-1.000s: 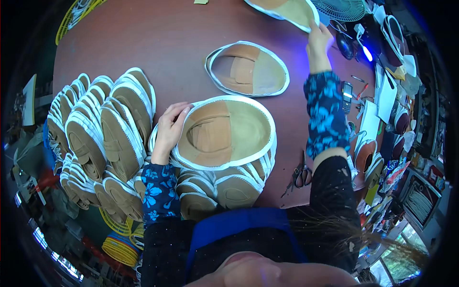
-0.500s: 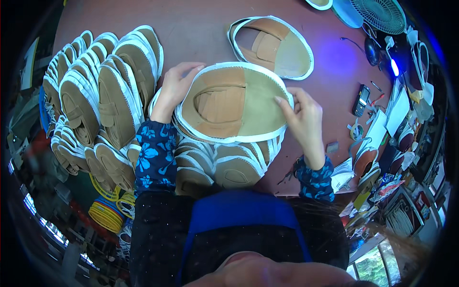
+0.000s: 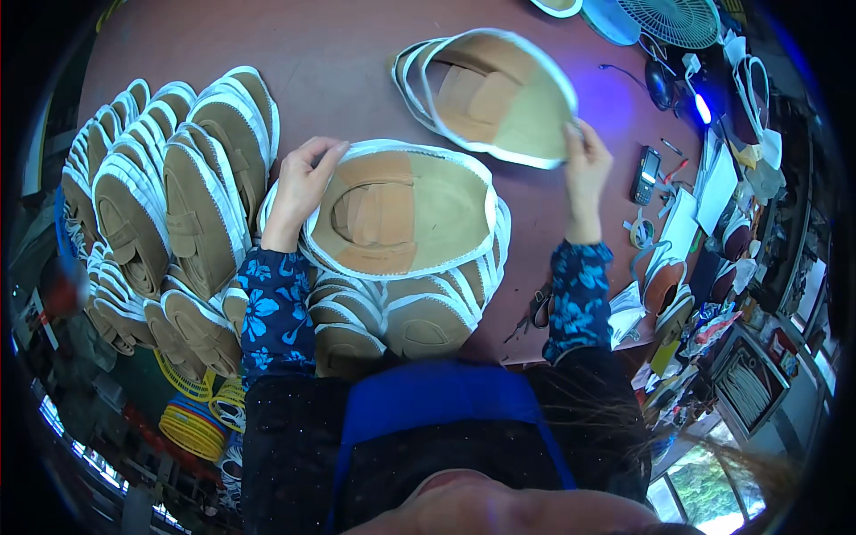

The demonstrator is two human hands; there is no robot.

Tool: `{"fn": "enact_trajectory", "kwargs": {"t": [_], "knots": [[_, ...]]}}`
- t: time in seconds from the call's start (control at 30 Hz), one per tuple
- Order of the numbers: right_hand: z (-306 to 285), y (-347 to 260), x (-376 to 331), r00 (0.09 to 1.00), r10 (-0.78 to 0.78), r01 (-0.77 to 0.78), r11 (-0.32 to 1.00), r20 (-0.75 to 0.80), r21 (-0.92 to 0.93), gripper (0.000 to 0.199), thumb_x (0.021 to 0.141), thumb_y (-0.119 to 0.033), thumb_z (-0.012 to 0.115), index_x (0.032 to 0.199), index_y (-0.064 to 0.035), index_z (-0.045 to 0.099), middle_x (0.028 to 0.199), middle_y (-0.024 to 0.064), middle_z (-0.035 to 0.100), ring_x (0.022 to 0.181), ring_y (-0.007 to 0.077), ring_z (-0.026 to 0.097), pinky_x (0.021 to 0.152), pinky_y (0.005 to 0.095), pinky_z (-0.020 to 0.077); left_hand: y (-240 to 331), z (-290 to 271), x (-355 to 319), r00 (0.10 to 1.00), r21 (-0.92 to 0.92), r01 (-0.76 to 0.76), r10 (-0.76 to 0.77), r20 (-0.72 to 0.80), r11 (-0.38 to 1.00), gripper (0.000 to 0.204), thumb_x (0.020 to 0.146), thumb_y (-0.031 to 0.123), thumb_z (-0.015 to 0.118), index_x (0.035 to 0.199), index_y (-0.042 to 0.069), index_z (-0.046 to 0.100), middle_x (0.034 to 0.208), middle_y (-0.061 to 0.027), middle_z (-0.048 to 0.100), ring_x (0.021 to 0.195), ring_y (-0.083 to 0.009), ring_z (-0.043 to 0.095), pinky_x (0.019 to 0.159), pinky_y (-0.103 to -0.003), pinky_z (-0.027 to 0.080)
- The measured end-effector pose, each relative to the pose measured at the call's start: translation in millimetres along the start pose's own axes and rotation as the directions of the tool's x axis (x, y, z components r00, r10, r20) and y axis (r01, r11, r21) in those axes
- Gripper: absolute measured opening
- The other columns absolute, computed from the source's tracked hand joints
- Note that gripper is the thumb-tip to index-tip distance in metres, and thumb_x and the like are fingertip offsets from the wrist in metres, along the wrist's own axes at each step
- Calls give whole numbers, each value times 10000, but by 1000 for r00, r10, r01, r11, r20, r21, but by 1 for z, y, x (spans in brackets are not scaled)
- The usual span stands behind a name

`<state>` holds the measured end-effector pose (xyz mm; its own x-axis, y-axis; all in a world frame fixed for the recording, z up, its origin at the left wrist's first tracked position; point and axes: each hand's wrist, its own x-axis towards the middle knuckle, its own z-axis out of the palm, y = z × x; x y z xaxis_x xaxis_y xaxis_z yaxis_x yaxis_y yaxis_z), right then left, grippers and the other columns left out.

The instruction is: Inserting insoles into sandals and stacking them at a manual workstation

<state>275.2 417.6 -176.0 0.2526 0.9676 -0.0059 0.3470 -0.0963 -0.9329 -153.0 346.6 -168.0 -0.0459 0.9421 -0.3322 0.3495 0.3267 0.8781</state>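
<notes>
A tan shoe upper (image 3: 450, 205) with white edging lies inner side up on top of a pile of uppers in front of me. At its left rim is my left hand (image 3: 299, 192), its fingers bent and closed on the edge. My right hand (image 3: 584, 174) pinches the right edge of another tan shoe upper (image 3: 535, 111) farther back, which looks tilted and slightly blurred. At least one more upper (image 3: 406, 76) shows behind its left side. Under the near upper, several stacked uppers (image 3: 432, 325) stick out toward me.
Tall stacks of brown uppers (image 3: 201, 218) stand on the left of the reddish table (image 3: 223, 40). To the right lie black scissors (image 3: 539, 308), a handheld device (image 3: 646, 176), a tape roll (image 3: 641, 234) and papers (image 3: 718, 192). A lit lamp (image 3: 702, 109) and a fan (image 3: 673, 18) are at the far right.
My right hand has left the near upper's right edge and moved away from me to grip the far upper, which has shifted and tilted. My left hand stays at the near upper.
</notes>
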Motion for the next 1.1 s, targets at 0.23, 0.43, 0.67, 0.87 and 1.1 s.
{"fn": "enact_trajectory", "kwargs": {"t": [0.23,0.43,0.67,0.87,1.1], "knots": [[70,38,-7,970,202,-218,969,-136,-118,410,936,-108,773,1298,29,639,1203,178,701,1093,220,668,934,354,521,0,-1,1,999,-8,32,-32,-15,999,276,1011,223,683,1085,-33,752,973,-95,764,923,-150,689,865,-305,533],[54,59,21,915,403,-374,847,1,378,448,881,11,778,1295,83,622,1218,164,704,1042,246,703,959,378,545,-11,3,11,999,-59,26,-28,-32,998,268,1005,220,692,1094,-26,752,984,-100,773,938,-150,686,885,-312,532],[-12,3,25,842,-539,258,352,30,-900,401,919,-214,800,1168,71,669,1023,190,737,893,237,727,761,351,563,-17,6,19,997,-55,57,-59,-49,997,274,990,229,718,1086,-25,755,964,-93,769,904,-146,677,841,-304,527],[56,-110,-115,908,-127,342,777,400,-529,236,861,-217,831,1021,-63,750,819,79,644,661,288,633,639,420,537,-19,4,17,997,-55,35,-39,-65,998,289,983,245,730,1083,-25,755,938,-88,765,877,-147,668,815,-303,523],[65,-124,-129,858,-405,514,681,316,-522,176,821,-92,813,990,-73,768,883,56,651,790,255,628,657,384,533,-13,0,7,995,-5,63,-64,-75,998,285,994,248,709,1079,-19,759,974,-109,775,922,-172,700,864,-317,534]]}}
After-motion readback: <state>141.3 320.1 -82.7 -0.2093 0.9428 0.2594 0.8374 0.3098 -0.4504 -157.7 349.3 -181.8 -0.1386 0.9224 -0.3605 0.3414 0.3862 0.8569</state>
